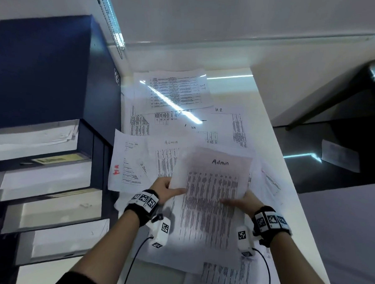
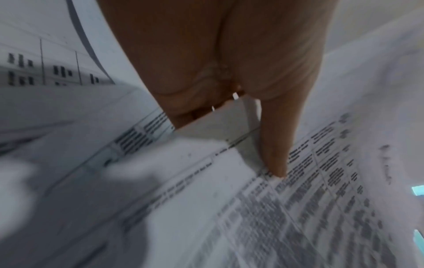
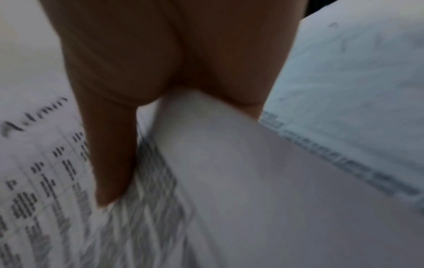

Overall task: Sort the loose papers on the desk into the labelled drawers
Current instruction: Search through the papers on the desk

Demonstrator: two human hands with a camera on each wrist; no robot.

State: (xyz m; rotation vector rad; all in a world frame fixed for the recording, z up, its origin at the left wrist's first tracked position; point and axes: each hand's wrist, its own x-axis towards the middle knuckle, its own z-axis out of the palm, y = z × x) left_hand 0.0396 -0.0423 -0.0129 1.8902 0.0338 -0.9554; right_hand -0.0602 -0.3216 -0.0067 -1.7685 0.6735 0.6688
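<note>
A printed sheet headed "Admin" [image 1: 212, 182] is held up over the white desk [image 1: 237, 85]. My left hand [image 1: 172, 190] pinches its left edge, thumb [image 2: 275, 148] on top of the sheet [image 2: 309, 208] and the other fingers hidden beneath. My right hand [image 1: 239, 201] pinches the right edge the same way, thumb [image 3: 112, 163] lying on the print [image 3: 45, 172]. Several more sheets lie spread underneath, marked Admin [image 1: 162, 153], HR [image 1: 226, 122] and IT [image 1: 178, 91]. At the left a dark blue drawer unit [image 1: 45, 69] has several drawers pulled out with papers inside; one carries a yellow "Admin" label [image 1: 57, 158].
A sheet with red writing [image 1: 124, 166] lies close to the drawer unit. The desk's right edge runs diagonally; beyond it is a dark floor with one stray sheet [image 1: 340, 155] and a black table leg [image 1: 336, 95]. A window blind chain [image 1: 114, 29] hangs behind.
</note>
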